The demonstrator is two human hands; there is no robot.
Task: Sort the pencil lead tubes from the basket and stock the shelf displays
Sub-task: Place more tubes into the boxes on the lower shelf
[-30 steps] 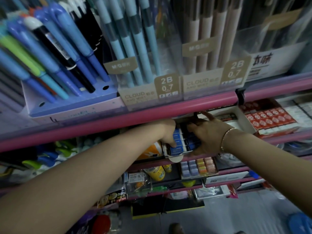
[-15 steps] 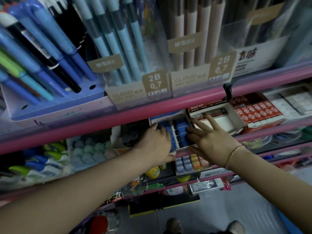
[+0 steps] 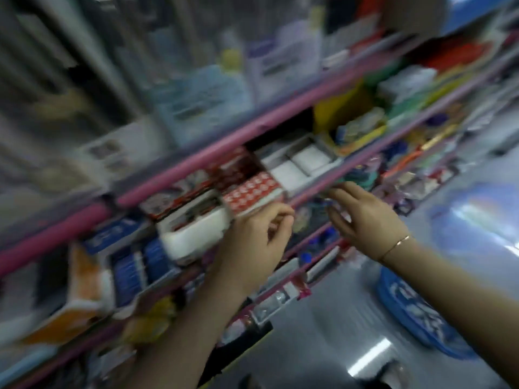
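The view is heavily blurred by motion. My left hand [image 3: 255,240] hovers in front of the pink-edged shelf [image 3: 196,161], fingers curled loosely, nothing visible in it. My right hand [image 3: 365,217] is beside it, fingers spread, empty, a thin bracelet on the wrist. The display box of blue lead tubes [image 3: 140,265] sits on the shelf to the left of both hands, apart from them. A blue basket [image 3: 415,313] stands on the floor at the lower right, under my right forearm.
A white box with red items [image 3: 196,228] and a red patterned box [image 3: 250,192] lie just left of my left hand. White boxes [image 3: 297,164] and a yellow box [image 3: 348,122] follow to the right. Lower shelves hold small goods; grey floor lies below.
Both hands have come off the blue lead tube box and drawn back. The view has swung right, so the box now lies at the left and the basket shows.
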